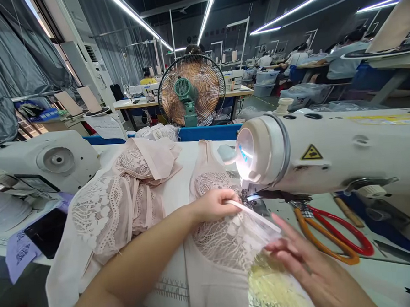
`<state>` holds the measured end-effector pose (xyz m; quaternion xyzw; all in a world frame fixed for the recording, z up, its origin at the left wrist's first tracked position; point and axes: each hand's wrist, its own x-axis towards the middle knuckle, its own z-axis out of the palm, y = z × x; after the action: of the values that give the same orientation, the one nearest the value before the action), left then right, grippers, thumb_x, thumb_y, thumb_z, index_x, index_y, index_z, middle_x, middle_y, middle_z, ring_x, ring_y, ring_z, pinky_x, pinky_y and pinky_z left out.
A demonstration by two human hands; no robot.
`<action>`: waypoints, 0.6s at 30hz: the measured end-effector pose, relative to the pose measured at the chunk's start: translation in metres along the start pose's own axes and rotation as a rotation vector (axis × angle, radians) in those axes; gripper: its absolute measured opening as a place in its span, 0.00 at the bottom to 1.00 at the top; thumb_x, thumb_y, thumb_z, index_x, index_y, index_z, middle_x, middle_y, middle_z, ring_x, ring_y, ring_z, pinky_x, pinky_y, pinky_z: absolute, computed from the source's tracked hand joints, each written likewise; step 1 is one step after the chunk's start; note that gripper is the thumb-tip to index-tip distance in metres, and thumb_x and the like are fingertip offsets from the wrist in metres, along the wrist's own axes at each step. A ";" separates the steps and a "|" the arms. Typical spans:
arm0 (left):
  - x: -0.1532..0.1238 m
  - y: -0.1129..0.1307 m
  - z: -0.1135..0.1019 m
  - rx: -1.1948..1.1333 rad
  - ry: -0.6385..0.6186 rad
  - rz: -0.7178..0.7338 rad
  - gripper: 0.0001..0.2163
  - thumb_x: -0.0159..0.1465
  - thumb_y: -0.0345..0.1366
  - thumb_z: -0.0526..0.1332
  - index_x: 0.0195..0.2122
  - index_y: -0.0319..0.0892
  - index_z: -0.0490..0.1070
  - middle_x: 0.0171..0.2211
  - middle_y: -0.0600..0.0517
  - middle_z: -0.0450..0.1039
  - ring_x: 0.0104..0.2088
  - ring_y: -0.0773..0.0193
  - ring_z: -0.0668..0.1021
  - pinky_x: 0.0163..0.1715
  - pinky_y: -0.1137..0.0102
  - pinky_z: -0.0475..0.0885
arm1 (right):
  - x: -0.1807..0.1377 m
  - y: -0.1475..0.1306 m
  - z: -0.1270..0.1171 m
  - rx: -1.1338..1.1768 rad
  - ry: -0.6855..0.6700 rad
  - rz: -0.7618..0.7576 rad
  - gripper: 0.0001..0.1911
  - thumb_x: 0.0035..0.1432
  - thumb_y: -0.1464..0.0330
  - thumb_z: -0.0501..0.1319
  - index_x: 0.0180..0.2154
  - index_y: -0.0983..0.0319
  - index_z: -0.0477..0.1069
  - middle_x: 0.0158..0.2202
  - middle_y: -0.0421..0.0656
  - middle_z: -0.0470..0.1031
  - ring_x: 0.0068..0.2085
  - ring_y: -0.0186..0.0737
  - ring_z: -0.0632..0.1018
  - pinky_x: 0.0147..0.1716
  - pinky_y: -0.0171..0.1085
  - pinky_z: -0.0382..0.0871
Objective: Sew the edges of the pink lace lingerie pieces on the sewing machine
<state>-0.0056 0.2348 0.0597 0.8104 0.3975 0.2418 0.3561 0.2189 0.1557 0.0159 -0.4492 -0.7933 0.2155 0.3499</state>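
A pale pink lace bra (223, 244) lies lengthwise on the machine table in front of me. My left hand (216, 205) is closed, pinching the bra's edge close to the sewing machine's needle area. From there a narrow light strip (254, 217) along that edge stretches toward my right hand (298, 258). The right thumb and fingers close on the sheer end of this edge, slightly smeared by motion. Just beyond my hands is the lit head of the sewing machine (260, 150); the needle itself is hard to make out.
More lace bras (101, 214) are heaped on the left. Scissors with orange handles (326, 238) and red handles (346, 228) lie at right. A black phone (47, 232), a second sewing machine (57, 161) and a large fan (191, 90) stand around; people sit farther back.
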 end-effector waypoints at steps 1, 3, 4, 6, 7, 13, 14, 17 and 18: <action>0.000 -0.002 -0.001 -0.026 0.065 -0.044 0.05 0.61 0.34 0.54 0.29 0.41 0.60 0.26 0.56 0.64 0.26 0.71 0.69 0.27 0.76 0.65 | -0.004 -0.003 0.004 0.039 -0.090 -0.053 0.24 0.67 0.61 0.49 0.62 0.51 0.52 0.36 0.38 0.75 0.35 0.36 0.78 0.31 0.30 0.73; 0.001 -0.004 -0.001 0.020 0.150 -0.112 0.05 0.62 0.35 0.52 0.29 0.41 0.58 0.26 0.56 0.64 0.27 0.70 0.68 0.27 0.76 0.65 | -0.007 -0.010 0.012 0.102 -0.255 -0.136 0.25 0.66 0.64 0.50 0.63 0.52 0.52 0.33 0.37 0.74 0.32 0.34 0.77 0.32 0.30 0.72; 0.001 -0.004 -0.001 0.068 0.173 -0.135 0.05 0.62 0.34 0.51 0.30 0.41 0.57 0.26 0.56 0.63 0.27 0.70 0.68 0.27 0.76 0.65 | -0.006 -0.014 0.016 0.116 -0.292 -0.132 0.22 0.66 0.63 0.50 0.61 0.53 0.57 0.32 0.38 0.73 0.32 0.35 0.76 0.33 0.31 0.72; 0.000 -0.004 0.000 0.164 0.198 -0.170 0.03 0.62 0.33 0.50 0.30 0.41 0.57 0.26 0.55 0.63 0.27 0.68 0.69 0.28 0.75 0.65 | -0.001 -0.018 0.021 0.125 -0.270 -0.060 0.16 0.65 0.61 0.50 0.49 0.56 0.71 0.32 0.40 0.74 0.34 0.38 0.76 0.34 0.33 0.71; -0.001 -0.004 0.000 0.223 0.206 -0.184 0.02 0.61 0.32 0.50 0.31 0.41 0.58 0.27 0.54 0.64 0.29 0.66 0.70 0.28 0.73 0.65 | 0.002 -0.019 0.022 0.122 -0.242 -0.019 0.16 0.64 0.59 0.50 0.42 0.57 0.74 0.32 0.41 0.75 0.34 0.39 0.76 0.34 0.34 0.71; -0.017 0.012 0.008 0.639 0.041 -0.191 0.24 0.53 0.27 0.57 0.53 0.44 0.63 0.35 0.47 0.71 0.29 0.59 0.74 0.26 0.70 0.64 | 0.009 -0.012 0.017 0.002 -0.190 0.158 0.20 0.63 0.58 0.45 0.34 0.57 0.73 0.28 0.40 0.73 0.30 0.41 0.74 0.28 0.38 0.66; -0.019 0.016 0.010 0.752 -0.038 -0.181 0.28 0.54 0.28 0.57 0.57 0.47 0.60 0.37 0.47 0.72 0.27 0.59 0.74 0.25 0.70 0.64 | 0.007 -0.011 0.017 -0.013 -0.165 0.159 0.20 0.62 0.59 0.45 0.37 0.57 0.73 0.28 0.41 0.74 0.30 0.41 0.74 0.29 0.38 0.67; -0.019 0.025 0.016 1.020 -0.244 -0.205 0.30 0.55 0.30 0.58 0.61 0.49 0.57 0.40 0.44 0.72 0.26 0.57 0.76 0.22 0.71 0.64 | 0.003 -0.008 0.018 -0.076 -0.124 0.163 0.23 0.61 0.62 0.44 0.51 0.59 0.71 0.28 0.42 0.75 0.32 0.43 0.76 0.33 0.39 0.69; -0.018 0.026 0.016 1.036 -0.271 -0.220 0.29 0.55 0.30 0.58 0.60 0.48 0.58 0.40 0.44 0.72 0.27 0.56 0.76 0.21 0.71 0.64 | 0.003 -0.007 0.019 -0.106 -0.135 0.169 0.25 0.61 0.64 0.44 0.53 0.60 0.70 0.28 0.43 0.75 0.32 0.44 0.76 0.33 0.39 0.70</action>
<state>0.0074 0.2027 0.0675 0.8573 0.4977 -0.1308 -0.0185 0.1995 0.1540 0.0093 -0.5167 -0.7847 0.2317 0.2521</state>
